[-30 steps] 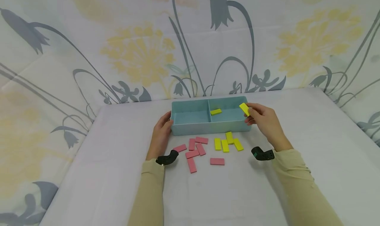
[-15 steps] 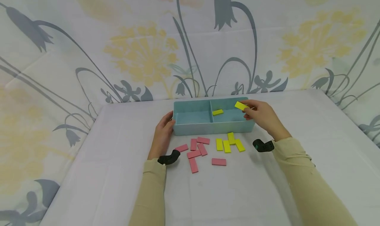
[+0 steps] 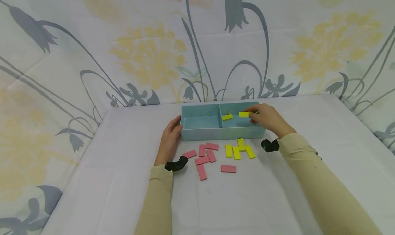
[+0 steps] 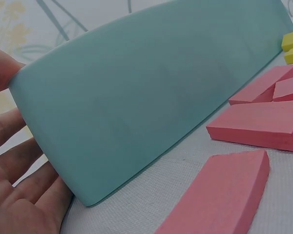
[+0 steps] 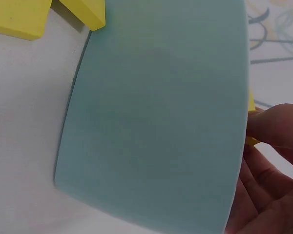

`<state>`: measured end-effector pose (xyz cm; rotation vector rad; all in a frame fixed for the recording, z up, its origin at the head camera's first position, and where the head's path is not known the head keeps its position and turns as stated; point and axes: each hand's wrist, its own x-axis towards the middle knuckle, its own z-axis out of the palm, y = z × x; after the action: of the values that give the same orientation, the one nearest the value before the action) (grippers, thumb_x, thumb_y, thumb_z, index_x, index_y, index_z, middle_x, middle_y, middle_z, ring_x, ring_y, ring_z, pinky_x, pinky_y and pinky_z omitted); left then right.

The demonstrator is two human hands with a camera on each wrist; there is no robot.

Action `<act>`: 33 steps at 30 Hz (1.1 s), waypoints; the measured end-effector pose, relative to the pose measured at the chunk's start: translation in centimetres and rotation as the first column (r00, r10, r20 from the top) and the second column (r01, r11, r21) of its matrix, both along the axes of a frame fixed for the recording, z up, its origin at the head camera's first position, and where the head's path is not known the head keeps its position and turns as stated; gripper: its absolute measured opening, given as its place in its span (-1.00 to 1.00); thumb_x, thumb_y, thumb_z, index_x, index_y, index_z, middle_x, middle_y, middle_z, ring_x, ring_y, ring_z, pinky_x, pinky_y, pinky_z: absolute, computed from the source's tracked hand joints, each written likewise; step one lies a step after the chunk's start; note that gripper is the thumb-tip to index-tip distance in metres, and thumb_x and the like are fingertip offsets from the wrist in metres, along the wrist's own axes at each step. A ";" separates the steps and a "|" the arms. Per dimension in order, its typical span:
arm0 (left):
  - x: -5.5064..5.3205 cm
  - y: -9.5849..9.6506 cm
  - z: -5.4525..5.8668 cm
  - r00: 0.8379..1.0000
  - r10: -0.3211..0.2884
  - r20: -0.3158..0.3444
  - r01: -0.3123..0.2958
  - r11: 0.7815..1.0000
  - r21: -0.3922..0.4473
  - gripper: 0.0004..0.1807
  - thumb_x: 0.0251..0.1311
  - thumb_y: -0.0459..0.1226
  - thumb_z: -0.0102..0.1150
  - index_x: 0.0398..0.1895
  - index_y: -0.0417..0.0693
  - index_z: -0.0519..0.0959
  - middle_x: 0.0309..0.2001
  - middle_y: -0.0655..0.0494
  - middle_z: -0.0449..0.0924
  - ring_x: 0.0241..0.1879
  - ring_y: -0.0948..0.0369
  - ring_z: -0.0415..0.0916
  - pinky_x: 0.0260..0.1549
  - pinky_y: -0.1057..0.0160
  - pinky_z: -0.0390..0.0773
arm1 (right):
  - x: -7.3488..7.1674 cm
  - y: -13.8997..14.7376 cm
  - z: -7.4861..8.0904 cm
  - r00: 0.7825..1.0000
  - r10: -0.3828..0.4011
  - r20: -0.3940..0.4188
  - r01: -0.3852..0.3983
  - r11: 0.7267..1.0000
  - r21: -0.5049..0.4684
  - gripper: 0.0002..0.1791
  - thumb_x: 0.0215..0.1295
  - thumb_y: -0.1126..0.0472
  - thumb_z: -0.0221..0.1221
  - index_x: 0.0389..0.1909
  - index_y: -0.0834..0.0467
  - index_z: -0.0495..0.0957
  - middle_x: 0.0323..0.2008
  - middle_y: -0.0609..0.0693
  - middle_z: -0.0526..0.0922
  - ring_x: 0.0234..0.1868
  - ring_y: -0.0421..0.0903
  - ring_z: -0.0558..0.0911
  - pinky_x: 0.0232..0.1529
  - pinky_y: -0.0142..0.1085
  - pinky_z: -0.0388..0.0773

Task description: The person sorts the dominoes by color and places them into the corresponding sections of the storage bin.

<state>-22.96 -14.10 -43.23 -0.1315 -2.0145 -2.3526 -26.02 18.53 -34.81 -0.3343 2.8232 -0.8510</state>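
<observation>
A pale blue box (image 3: 200,135) with two compartments stands on the table. My left hand (image 3: 169,140) holds its left end, thumb at the front corner of the rim and fingers along the end wall. Between thumb and fingers my right hand (image 3: 267,118) pinches a yellow rectangular block (image 3: 243,114) over the right compartment. Another yellow block (image 3: 227,117) lies inside that compartment, near the divider. In the right wrist view the box wall (image 5: 156,112) hides most of the pinched block; thumb and fingers show beyond the rim.
In front of the box lie several yellow blocks (image 3: 236,152) and, further left, several pink blocks (image 3: 202,160). One pink block (image 3: 228,169) sits apart, closer to me. Behind the table (image 3: 234,204) hangs a flower-patterned cloth (image 3: 203,46).
My right hand has moved left and inward over the right compartment, and its yellow block has turned level and come lower. The left hand keeps its place at the box's end.
</observation>
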 end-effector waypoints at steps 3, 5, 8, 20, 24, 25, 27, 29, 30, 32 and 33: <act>0.1 -0.1 0.0 1.000 0.002 0.002 -0.002 1.000 -0.002 -0.51 0.27 -0.25 -0.11 0.28 -0.08 0.21 0.29 0.03 0.13 0.27 0.15 0.06 0.18 0.15 0.13 | -0.5 -0.5 0.0 1.000 -0.008 0.020 0.007 1.000 0.030 -0.64 0.29 0.24 -0.06 0.10 0.18 0.42 -0.12 0.19 0.54 -0.33 -0.09 0.58 -0.21 -0.13 0.45; 0.1 -0.1 0.0 1.000 0.002 0.002 -0.002 1.000 -0.002 -0.51 0.28 -0.24 -0.11 0.28 -0.07 0.21 0.29 0.04 0.14 0.27 0.15 0.07 0.18 0.15 0.14 | -0.7 -0.8 0.0 1.000 -0.004 0.017 0.004 0.999 0.047 -0.64 0.27 0.27 -0.06 0.08 0.19 0.43 -0.12 0.20 0.53 -0.35 -0.09 0.57 -0.23 -0.15 0.46; 0.1 -0.2 0.0 1.000 -0.001 0.006 0.001 1.000 -0.010 -0.52 0.28 -0.23 -0.11 0.28 -0.05 0.21 0.29 0.05 0.13 0.27 0.16 0.08 0.18 0.16 0.14 | -1.1 -1.2 0.0 1.000 0.002 0.005 -0.002 0.998 0.068 -0.64 0.24 0.30 -0.07 0.05 0.22 0.44 -0.13 0.22 0.53 -0.38 -0.09 0.57 -0.26 -0.15 0.46; 0.1 -0.1 -0.1 1.000 0.002 0.008 -0.002 1.000 -0.014 -0.51 0.28 -0.21 -0.11 0.28 -0.05 0.21 0.30 0.02 0.12 0.27 0.14 0.07 0.17 0.15 0.15 | -2.1 -2.5 -0.4 0.998 -0.057 -0.023 0.059 0.990 0.126 -0.67 0.18 0.40 -0.05 -0.05 0.42 0.47 -0.37 0.20 0.62 -0.39 0.01 0.53 -0.22 -0.09 0.44; 0.1 -0.1 -0.2 1.000 -0.003 0.006 0.003 1.000 -0.010 -0.48 0.26 -0.17 -0.07 0.28 -0.06 0.20 0.30 0.02 0.12 0.27 0.14 0.07 0.17 0.15 0.15 | -2.4 -2.8 -0.5 0.997 -0.075 -0.035 0.080 0.984 0.158 -0.66 0.15 0.42 -0.05 -0.07 0.43 0.48 -0.28 0.25 0.61 -0.25 0.11 0.52 -0.14 -0.04 0.42; 0.1 -0.1 -0.2 1.000 -0.004 0.007 0.004 1.000 -0.009 -0.47 0.25 -0.15 -0.06 0.28 -0.05 0.20 0.30 0.02 0.12 0.27 0.15 0.07 0.17 0.15 0.16 | -2.4 -2.9 -0.5 0.996 -0.080 -0.037 0.085 0.982 0.166 -0.67 0.14 0.42 -0.05 -0.07 0.43 0.48 -0.24 0.27 0.59 -0.20 0.13 0.51 -0.11 -0.03 0.41; 0.0 -0.1 -0.2 1.000 -0.006 0.005 0.006 1.000 -0.007 -0.47 0.25 -0.14 -0.05 0.28 -0.05 0.21 0.30 0.03 0.12 0.27 0.15 0.07 0.17 0.16 0.16 | -2.5 -3.0 -0.6 0.995 -0.091 -0.040 0.096 0.980 0.176 -0.67 0.14 0.42 -0.05 -0.08 0.44 0.48 -0.16 0.30 0.55 -0.14 0.17 0.50 -0.08 -0.02 0.40; 0.0 -0.1 -0.3 1.000 -0.007 0.003 0.007 1.000 -0.012 -0.47 0.25 -0.14 -0.05 0.28 -0.04 0.21 0.30 0.04 0.13 0.27 0.16 0.07 0.16 0.16 0.17 | -2.6 -3.1 -0.7 0.994 -0.099 -0.042 0.105 0.978 0.180 -0.67 0.13 0.42 -0.04 -0.08 0.44 0.48 -0.11 0.32 0.53 -0.09 0.20 0.48 -0.05 0.00 0.38; 0.0 -0.1 -0.2 1.000 -0.005 0.002 0.005 1.000 -0.013 -0.48 0.25 -0.16 -0.06 0.28 -0.04 0.21 0.29 0.04 0.13 0.27 0.16 0.08 0.16 0.16 0.17 | -2.6 -3.2 -0.8 0.994 -0.100 -0.044 0.106 0.978 0.180 -0.67 0.13 0.42 -0.04 -0.08 0.45 0.48 -0.11 0.33 0.52 -0.07 0.21 0.47 -0.04 0.00 0.37; 0.1 -0.1 -0.2 1.000 -0.004 0.003 0.004 1.000 -0.015 -0.49 0.26 -0.18 -0.08 0.28 -0.04 0.21 0.29 0.05 0.13 0.26 0.17 0.08 0.16 0.16 0.17 | -2.8 -3.3 -1.0 0.994 -0.105 -0.040 0.111 0.979 0.171 -0.66 0.12 0.42 -0.04 -0.08 0.45 0.48 -0.09 0.33 0.51 -0.05 0.21 0.46 -0.02 0.01 0.36; 0.1 -0.1 -0.1 1.000 -0.004 0.004 0.004 1.000 -0.015 -0.49 0.26 -0.19 -0.09 0.28 -0.04 0.21 0.29 0.05 0.13 0.26 0.17 0.08 0.16 0.16 0.17 | -2.8 -3.3 -1.1 0.994 -0.106 -0.035 0.110 0.980 0.166 -0.65 0.12 0.42 -0.05 -0.07 0.46 0.47 -0.09 0.34 0.51 -0.05 0.21 0.46 -0.02 0.02 0.35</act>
<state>-22.89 -14.21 -43.36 -0.1315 -2.0362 -2.3425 -28.86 15.25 -35.91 -0.1702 2.9345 -0.6263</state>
